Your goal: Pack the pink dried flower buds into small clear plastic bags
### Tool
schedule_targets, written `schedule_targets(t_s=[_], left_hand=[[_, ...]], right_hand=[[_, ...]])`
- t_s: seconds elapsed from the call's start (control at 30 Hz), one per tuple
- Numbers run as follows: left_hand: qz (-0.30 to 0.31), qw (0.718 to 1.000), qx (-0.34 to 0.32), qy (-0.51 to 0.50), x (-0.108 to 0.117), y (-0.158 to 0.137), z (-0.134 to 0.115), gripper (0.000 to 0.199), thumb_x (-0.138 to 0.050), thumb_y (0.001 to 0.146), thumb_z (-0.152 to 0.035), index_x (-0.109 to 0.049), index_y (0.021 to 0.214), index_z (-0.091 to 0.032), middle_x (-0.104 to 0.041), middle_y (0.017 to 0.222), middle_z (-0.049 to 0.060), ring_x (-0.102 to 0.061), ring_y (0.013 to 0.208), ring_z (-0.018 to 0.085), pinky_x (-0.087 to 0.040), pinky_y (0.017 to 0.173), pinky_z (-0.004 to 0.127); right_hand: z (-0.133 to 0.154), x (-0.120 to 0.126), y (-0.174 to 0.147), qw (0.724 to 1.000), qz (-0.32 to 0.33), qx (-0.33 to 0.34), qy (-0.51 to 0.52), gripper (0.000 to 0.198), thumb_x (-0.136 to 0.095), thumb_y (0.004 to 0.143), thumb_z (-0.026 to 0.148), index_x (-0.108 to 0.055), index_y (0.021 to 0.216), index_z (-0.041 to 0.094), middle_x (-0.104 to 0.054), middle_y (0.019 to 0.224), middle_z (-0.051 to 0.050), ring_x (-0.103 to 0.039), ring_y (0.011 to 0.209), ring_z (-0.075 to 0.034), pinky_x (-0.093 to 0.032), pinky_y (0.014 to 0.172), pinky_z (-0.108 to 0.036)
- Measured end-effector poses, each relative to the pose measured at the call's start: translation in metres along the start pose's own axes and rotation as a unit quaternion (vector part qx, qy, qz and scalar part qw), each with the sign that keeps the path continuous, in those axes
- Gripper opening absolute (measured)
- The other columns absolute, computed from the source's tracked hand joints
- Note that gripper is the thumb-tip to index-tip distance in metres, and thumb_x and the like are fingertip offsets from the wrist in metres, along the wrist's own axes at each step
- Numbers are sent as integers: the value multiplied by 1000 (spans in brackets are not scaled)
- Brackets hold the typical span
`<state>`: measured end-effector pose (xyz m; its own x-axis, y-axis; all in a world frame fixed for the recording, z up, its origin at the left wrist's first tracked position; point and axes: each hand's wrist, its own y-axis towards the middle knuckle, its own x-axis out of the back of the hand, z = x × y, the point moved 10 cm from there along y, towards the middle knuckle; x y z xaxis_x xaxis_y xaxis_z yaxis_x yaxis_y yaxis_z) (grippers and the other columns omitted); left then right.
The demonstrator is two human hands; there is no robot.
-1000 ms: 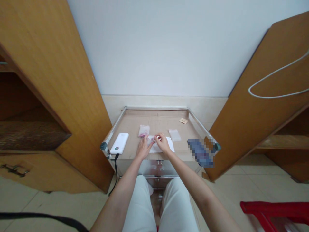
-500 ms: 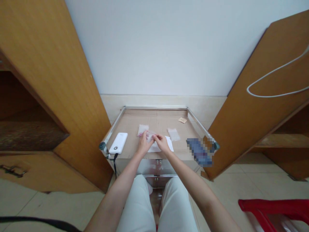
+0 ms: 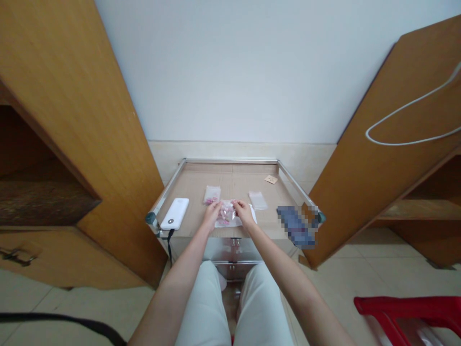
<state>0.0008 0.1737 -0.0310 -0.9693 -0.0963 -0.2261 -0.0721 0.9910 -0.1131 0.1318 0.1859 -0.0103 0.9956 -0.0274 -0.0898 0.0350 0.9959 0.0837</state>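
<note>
Between my hands is a small clear plastic bag (image 3: pixel 227 211) with pink bits in it, spread over a white sheet of paper (image 3: pixel 238 221). My left hand (image 3: pixel 212 212) pinches its left edge, and my right hand (image 3: pixel 242 210) pinches the upper right edge. Just behind my left hand lies another clear packet (image 3: pixel 212 194) with pink pieces at its lower end. To the right of my right hand rests a stack of clear, flat bags (image 3: pixel 258 201). The fingertips are partly hidden by the hands themselves.
A white power bank (image 3: pixel 175 214) with a black cable lies on the left of the metal-framed table (image 3: pixel 201 170). A small tan card (image 3: pixel 271 179) is at the back right, a pixelated blue item (image 3: pixel 295 226) at the right edge. Wooden cabinets flank both sides; a red stool (image 3: pixel 410 305) stands lower right.
My hands have moved slightly apart, the right one going right. The clear bag is now stretched flat between them, its pink contents showing, and the packet behind is less covered.
</note>
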Motion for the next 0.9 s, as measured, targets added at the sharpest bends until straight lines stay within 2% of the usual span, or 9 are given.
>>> schedule_targets(t_s=[0.17,0.43,0.73,0.9], left_hand=[[-8,1000,5,-12,8,0,11,32,-61,59,-41,-50,74,-15,-53,52,-5,-52,41,8,-40,39,19],[-2,999,19,-37,8,0,18,30,-67,51,-37,-54,67,-15,-62,61,0,-58,49,11,-44,49,22],[-19,996,29,-80,14,4,24,19,-67,51,-26,-57,62,-14,-64,60,2,-61,57,15,-47,58,26],[-18,994,23,-103,15,7,25,21,-66,53,-29,-58,64,-13,-65,62,3,-62,59,16,-47,60,27]], right_hand=[[-13,2,-5,1000,3,-3,-13,23,-52,62,38,-56,59,16,-42,44,6,-33,40,-7,-25,41,-19],[-20,6,-8,1000,7,-8,18,22,-56,59,37,-55,57,15,-46,46,5,-35,44,-7,-26,43,-20],[-31,3,-6,996,31,-40,71,19,-59,57,34,-54,54,15,-49,46,4,-36,44,-7,-24,44,-20],[-29,1,-7,996,38,-37,68,21,-58,58,36,-55,55,15,-48,45,4,-35,43,-7,-24,44,-20]])
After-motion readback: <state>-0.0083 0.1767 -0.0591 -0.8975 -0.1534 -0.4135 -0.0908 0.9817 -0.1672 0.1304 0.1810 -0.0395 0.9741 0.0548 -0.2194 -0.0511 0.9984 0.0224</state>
